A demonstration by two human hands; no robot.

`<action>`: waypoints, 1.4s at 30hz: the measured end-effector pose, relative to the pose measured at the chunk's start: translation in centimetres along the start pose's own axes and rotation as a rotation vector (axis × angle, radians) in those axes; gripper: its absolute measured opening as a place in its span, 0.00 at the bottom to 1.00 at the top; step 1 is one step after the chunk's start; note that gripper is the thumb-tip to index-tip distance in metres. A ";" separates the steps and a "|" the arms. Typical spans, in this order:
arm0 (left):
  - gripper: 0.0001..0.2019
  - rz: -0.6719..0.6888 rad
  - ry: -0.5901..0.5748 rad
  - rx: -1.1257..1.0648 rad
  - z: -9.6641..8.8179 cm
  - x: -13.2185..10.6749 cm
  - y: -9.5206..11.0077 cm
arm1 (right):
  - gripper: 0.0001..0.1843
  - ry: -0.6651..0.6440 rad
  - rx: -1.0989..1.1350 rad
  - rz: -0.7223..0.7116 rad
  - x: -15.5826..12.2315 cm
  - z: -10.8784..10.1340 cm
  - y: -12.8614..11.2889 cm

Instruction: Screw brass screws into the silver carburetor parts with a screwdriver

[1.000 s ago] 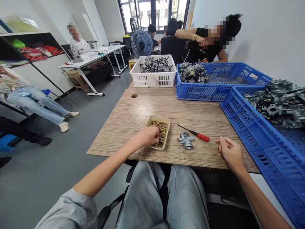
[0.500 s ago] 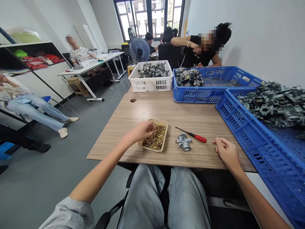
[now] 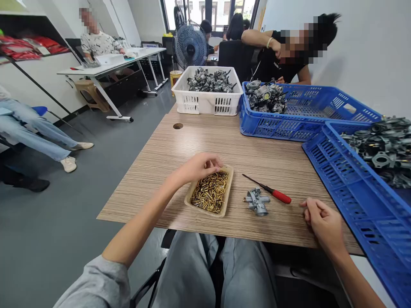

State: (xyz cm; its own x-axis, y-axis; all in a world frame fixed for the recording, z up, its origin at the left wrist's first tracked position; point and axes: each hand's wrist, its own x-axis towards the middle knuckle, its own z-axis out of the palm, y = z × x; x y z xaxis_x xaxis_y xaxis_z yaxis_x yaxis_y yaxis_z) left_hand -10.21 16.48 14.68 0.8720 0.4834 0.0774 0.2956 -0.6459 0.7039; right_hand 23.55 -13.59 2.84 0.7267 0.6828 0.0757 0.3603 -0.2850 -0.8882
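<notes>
My left hand (image 3: 204,166) is over the far end of a shallow cream tray (image 3: 229,184). Its thumb and fingers curl towards each other; whatever is between them is too small or hidden to make out. Small brass screw-like parts (image 3: 210,192) fill the tray. To the right lies a grey metal carburetor (image 3: 257,202) on the wooden table (image 3: 154,171). Behind it and slanting right is a screwdriver (image 3: 279,196) with a red handle and dark shaft. My right hand (image 3: 324,222) rests near the table's right side, loosely closed, apart from the screwdriver, with nothing visible in it.
A white crate (image 3: 207,102) of carburetors stands at the back. Two blue crates, one behind (image 3: 272,126) and one at the right (image 3: 353,188), hold more. A co-worker (image 3: 279,55) sits beyond the crates. A fan (image 3: 191,45) stands on the floor behind.
My left hand has risen from among the brass parts to the tray's far rim. The view has shifted down and closer. My right hand stays at the table, its fingers still curled.
</notes>
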 end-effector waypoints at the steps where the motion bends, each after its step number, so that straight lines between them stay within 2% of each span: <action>1: 0.07 0.003 0.014 -0.030 0.0 0.2 -0.4 | 0.26 0.003 -0.008 0.009 -0.1 0.0 -0.1; 5: 0.08 -0.003 0.071 -0.135 0.6 -0.1 -1.7 | 0.25 0.024 -0.037 0.027 -0.3 0.0 -0.6; 11: 0.07 0.043 -0.030 -0.235 1.7 -1.1 -1.7 | 0.24 0.052 -0.067 0.040 -0.5 0.1 -1.3; 18: 0.10 0.006 0.024 -0.303 1.4 -1.8 -2.1 | 0.23 0.055 -0.097 0.025 -0.6 -0.1 -1.2; 28: 0.08 0.044 -0.195 -0.366 1.2 -2.0 -1.0 | 0.24 0.071 -0.050 0.032 -0.7 0.2 -2.0; 34: 0.04 0.046 -0.393 -0.284 3.1 -3.0 0.8 | 0.25 0.074 -0.030 0.006 -0.6 0.2 -1.9; 38: 0.05 -0.018 -0.407 -0.208 4.4 -3.7 1.2 | 0.25 0.071 -0.021 0.002 -0.5 0.2 -1.6; 42: 0.06 -0.059 -0.401 -0.132 4.6 -4.1 1.4 | 0.26 0.065 0.002 -0.006 -0.5 0.1 -1.5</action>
State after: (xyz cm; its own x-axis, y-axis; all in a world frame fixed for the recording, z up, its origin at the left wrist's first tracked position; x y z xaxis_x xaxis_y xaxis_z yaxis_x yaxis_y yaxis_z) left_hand -11.56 10.87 12.07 0.9454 0.2324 -0.2286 0.3202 -0.5302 0.7851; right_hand 22.59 -13.38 4.06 0.7607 0.6397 0.1103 0.3638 -0.2794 -0.8886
